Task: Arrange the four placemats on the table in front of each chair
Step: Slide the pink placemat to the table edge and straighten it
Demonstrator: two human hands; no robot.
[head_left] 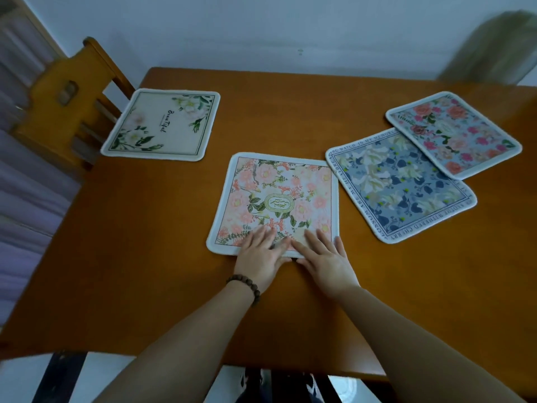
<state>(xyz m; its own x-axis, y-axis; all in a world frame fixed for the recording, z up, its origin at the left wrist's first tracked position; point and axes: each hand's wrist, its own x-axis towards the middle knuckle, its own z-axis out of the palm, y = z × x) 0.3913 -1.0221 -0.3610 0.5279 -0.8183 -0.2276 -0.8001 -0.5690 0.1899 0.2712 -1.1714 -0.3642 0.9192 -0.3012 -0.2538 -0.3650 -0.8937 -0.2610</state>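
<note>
Several square placemats lie on the wooden table. A pink floral placemat sits in the middle. My left hand and my right hand both press flat on its near edge, fingers spread, gripping nothing. A white placemat with green leaves lies at the far left, in front of a wooden chair. At the right a blue-grey floral placemat lies at an angle. A pink rose placemat overlaps its far corner.
The table's far edge meets a pale wall. A blurred greenish chair back stands at the far right. A curtain hangs at the left. The near table edge runs just below my forearms.
</note>
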